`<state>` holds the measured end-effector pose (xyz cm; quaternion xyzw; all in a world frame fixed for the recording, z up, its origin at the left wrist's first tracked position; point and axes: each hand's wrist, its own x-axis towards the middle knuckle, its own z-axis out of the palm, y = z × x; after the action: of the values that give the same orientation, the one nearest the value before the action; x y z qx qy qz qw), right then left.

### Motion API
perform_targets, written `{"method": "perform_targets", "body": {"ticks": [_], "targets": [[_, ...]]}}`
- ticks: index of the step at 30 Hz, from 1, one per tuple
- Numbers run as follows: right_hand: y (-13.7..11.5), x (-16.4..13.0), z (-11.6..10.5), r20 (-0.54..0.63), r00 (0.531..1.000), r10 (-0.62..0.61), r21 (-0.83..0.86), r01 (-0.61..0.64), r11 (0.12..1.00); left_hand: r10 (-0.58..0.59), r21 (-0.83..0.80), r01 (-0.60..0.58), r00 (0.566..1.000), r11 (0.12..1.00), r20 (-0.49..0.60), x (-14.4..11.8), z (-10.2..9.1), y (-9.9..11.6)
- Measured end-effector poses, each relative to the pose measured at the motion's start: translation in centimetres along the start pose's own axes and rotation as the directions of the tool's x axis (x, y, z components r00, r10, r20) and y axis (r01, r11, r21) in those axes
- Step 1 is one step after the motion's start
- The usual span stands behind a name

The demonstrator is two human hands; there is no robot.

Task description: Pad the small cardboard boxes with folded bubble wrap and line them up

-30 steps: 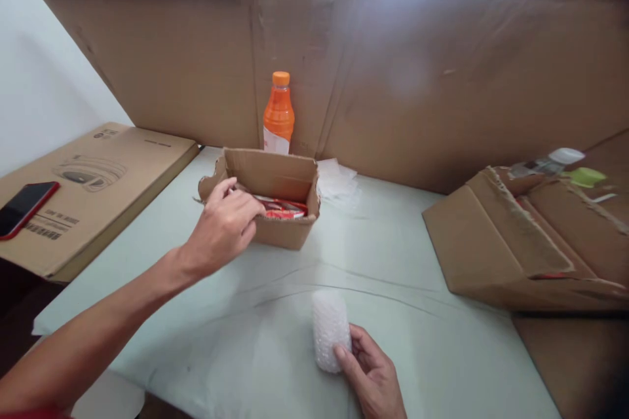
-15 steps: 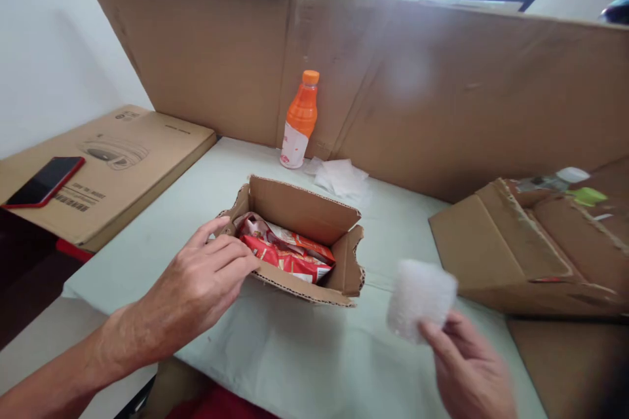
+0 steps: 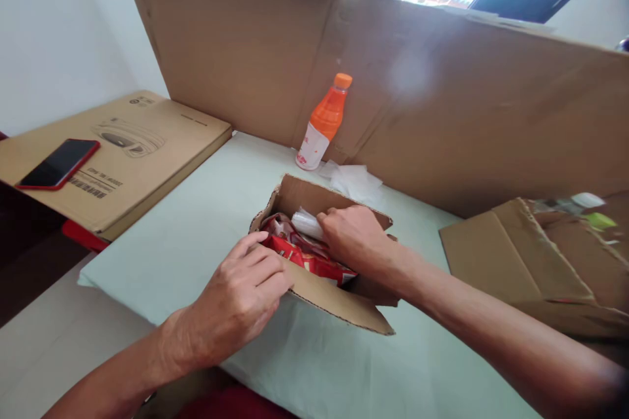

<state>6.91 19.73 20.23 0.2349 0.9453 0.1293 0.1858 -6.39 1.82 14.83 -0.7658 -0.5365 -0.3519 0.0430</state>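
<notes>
Lying crosswise in the small box [image 3: 319,294], the bubble-wrap roll [image 3: 307,223] points left-right.

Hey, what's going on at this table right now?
A person is working at a small open cardboard box on the table. The left hand holds the box's near wall, while the right hand is inside, pressing a white bubble-wrap roll against the red snack packets. An orange bottle stands behind, and a red phone lies on a flat carton to the left.
</notes>
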Motion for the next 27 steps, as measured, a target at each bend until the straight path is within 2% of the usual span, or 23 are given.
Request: {"method": "perform_targets", "body": {"ticks": [2, 4, 9, 12, 13, 14, 16, 17, 18, 21, 22, 24, 27], "targets": [[-0.7, 0.9, 0.3, 0.088, 0.996, -0.036, -0.012, 0.037, 0.999, 0.008, -0.011, -0.008, 1.0, 1.0, 0.001, -0.2, 0.1, -0.2], [-1.2, 1.4, 0.6, 0.112, 0.992, -0.056, -0.004, 0.056, 0.998, 0.015, -0.007, -0.016, 1.0, 1.0, -0.009, -0.1, 0.1, -0.4], [-0.9, 1.8, 0.8, 0.042, 0.997, -0.069, 0.033, 0.067, 0.997, 0.041, 0.032, -0.04, 0.998, 0.999, -0.038, 0.3, 0.1, -0.3], [1.6, -0.8, 0.2, -0.114, 0.994, 0.007, 0.117, 0.006, 0.993, 0.029, 0.045, -0.023, 0.99, 0.999, -0.137, -0.2, -0.3, -0.1], [2.8, -2.4, 0.3, -0.21, 0.975, 0.077, 0.176, -0.04, 0.984, 0.003, 0.045, 0.006, 0.979, 0.999, -0.203, -0.5, -0.4, -0.1], [4.0, -4.3, 0.6, -0.312, 0.935, 0.17, 0.249, -0.092, 0.964, -0.04, 0.039, 0.053, 0.96, 0.998, -0.278, -1.0, -0.5, -0.3], [5.9, -8.6, 2.5, -0.451, 0.802, 0.392, 0.431, -0.189, 0.882, -0.181, -0.008, 0.195, 0.895, 0.981, -0.409, -2.4, -0.4, -0.8], [6.3, -10.7, 4.0, -0.462, 0.74, 0.488, 0.526, -0.215, 0.823, -0.278, -0.056, 0.281, 0.86, 0.958, -0.428, -3.1, 0.0, -1.3], [6.3, -12.6, 5.9, -0.432, 0.717, 0.548, 0.614, -0.211, 0.76, -0.381, -0.12, 0.365, 0.831, 0.923, -0.404, -4.0, 0.5, -1.8], [3.3, -15.5, 12.0, -0.253, 0.771, 0.585, 0.816, -0.155, 0.557, -0.637, -0.349, 0.563, 0.756, 0.749, -0.148, -6.2, 3.0, -3.2], [1.7, -15.3, 13.6, -0.223, 0.789, 0.572, 0.849, -0.13, 0.511, -0.687, -0.418, 0.606, 0.724, 0.677, -0.063, -6.8, 3.9, -3.6], [-1.5, -13.6, 15.7, -0.199, 0.815, 0.543, 0.893, -0.077, 0.443, -0.754, -0.523, 0.655, 0.656, 0.545, 0.036, -7.4, 5.2, -4.4], [-4.0, -9.6, 15.8, -0.211, 0.811, 0.545, 0.926, -0.014, 0.378, -0.793, -0.613, 0.659, 0.603, 0.437, 0.083, -6.6, 5.9, -5.2]]}}
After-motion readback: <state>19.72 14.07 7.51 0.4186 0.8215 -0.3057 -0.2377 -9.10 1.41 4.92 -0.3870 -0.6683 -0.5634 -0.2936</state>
